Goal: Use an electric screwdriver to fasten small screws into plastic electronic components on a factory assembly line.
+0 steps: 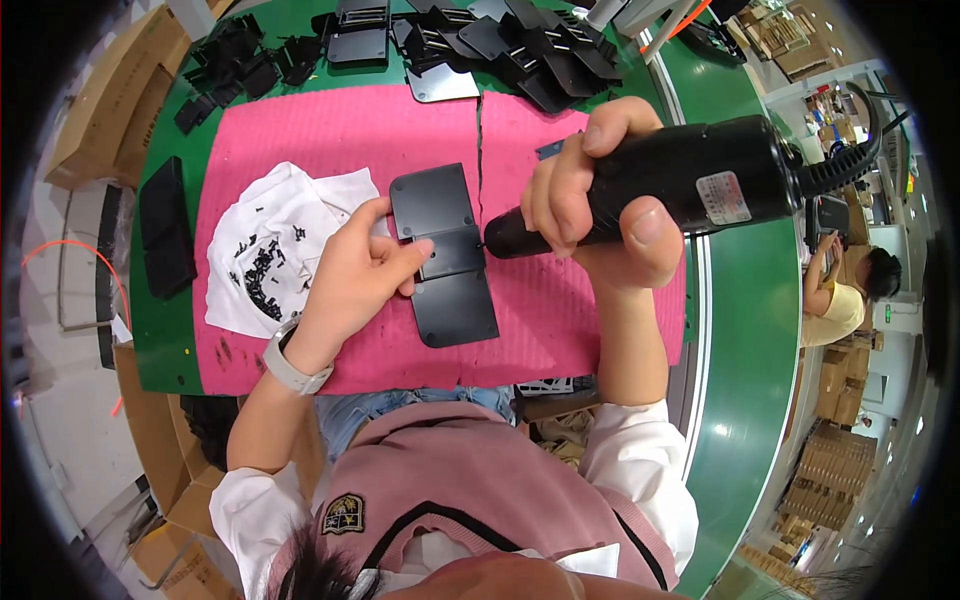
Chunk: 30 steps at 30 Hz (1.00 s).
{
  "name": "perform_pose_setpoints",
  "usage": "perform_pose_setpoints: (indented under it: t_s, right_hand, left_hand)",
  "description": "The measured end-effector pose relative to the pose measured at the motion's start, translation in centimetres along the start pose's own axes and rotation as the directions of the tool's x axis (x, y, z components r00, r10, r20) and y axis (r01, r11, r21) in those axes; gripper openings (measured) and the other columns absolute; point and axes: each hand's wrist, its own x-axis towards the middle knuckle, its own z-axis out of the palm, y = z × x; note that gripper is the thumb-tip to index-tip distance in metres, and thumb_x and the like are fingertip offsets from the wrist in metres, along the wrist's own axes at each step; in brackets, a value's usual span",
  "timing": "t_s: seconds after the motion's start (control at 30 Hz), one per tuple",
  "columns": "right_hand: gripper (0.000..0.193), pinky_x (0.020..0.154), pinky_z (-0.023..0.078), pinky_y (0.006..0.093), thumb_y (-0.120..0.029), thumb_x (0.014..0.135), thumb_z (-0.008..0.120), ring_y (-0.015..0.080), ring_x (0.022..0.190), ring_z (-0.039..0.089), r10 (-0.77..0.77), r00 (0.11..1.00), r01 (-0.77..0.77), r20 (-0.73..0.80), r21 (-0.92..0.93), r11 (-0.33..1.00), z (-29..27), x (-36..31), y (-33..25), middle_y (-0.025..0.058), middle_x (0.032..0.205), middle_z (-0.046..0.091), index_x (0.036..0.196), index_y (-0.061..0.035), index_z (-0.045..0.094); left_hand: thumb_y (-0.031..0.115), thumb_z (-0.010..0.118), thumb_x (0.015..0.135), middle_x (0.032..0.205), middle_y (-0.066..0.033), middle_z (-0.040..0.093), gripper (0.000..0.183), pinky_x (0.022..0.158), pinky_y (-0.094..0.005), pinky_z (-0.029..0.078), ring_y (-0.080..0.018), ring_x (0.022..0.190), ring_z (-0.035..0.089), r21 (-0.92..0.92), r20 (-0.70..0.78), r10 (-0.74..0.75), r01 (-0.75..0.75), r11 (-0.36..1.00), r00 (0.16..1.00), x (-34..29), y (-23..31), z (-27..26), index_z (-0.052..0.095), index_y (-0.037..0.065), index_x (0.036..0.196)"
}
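The black three-section plate (435, 205) is at the middle of the pink mat (560, 340), on the green tabletop (740, 400). It looks light and stiff, its smooth faces probably a little slippery and easily scuffed, so the long side edges seem the best hold. The left hand (355, 275) pinches its left edge, thumb on the middle section; the right hand (610, 215) wraps around a black electric screwdriver (700, 175), its tip at the plate's right edge. Whether they touch, I cannot tell. The screwdriver looks heavier, and its stiff cable (840, 175) may drag. Left of the plate, loose black screws (262, 290) lie on a white cloth (285, 195), easily knocked; stacked black plates (520, 50) crowd the far side.
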Motion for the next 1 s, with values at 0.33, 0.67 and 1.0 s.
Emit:
perform_pose_setpoints:
  t_s: [0.33, 0.67, 1.0]
  right_hand:
    - [0.041, 0.04, 0.037, 0.0229, -0.024, 0.072, 0.074, 0.0116, 0.041, 0.044, 0.06, 0.998, -0.062, -0.016, -0.146, 0.987, 2.2, 0.7, 1.0, 0.005, 0.055, 0.049, 0.088, -0.0033, 0.042]
    - [0.031, 0.047, 0.04, 0.0237, -0.019, 0.073, 0.071, 0.0112, 0.05, 0.048, 0.095, 0.993, -0.103, -0.067, -0.14, 0.985, 1.4, 0.6, 1.0, 0.0048, 0.062, 0.051, 0.085, -0.0013, 0.049]
    - [0.047, 0.05, 0.042, 0.0299, -0.042, 0.082, 0.064, 0.0135, 0.045, 0.046, -0.015, 1.0, 0.015, 0.02, 0.001, 1.0, 1.8, -0.1, -0.3, 0.0009, 0.06, 0.049, 0.105, -0.0059, 0.043]
  left_hand:
    - [0.005, 0.063, 0.083, 0.056, -0.004, 0.054, 0.031, 0.047, -0.021, 0.038, -0.0064, 0.049, 0.049, 0.02, -0.001, 0.171, -0.171, 0.985, 0.985, 0.4, -1.1, 0.4, 0.042, -0.005, 0.103]
    - [0.006, 0.064, 0.082, 0.052, -0.0041, 0.052, 0.03, 0.046, -0.0221, 0.037, -0.0062, 0.047, 0.047, 0.065, -0.012, 0.158, -0.157, 0.985, 0.987, 0.6, -1.3, 0.3, 0.043, -0.005, 0.099]
    - [0.021, 0.065, 0.087, 0.064, -0.0058, 0.059, 0.032, 0.052, -0.0238, 0.037, -0.008, 0.053, 0.047, 0.019, -0.166, 0.206, -0.206, 0.978, 0.964, -0.1, -0.5, -0.4, 0.049, -0.002, 0.103]
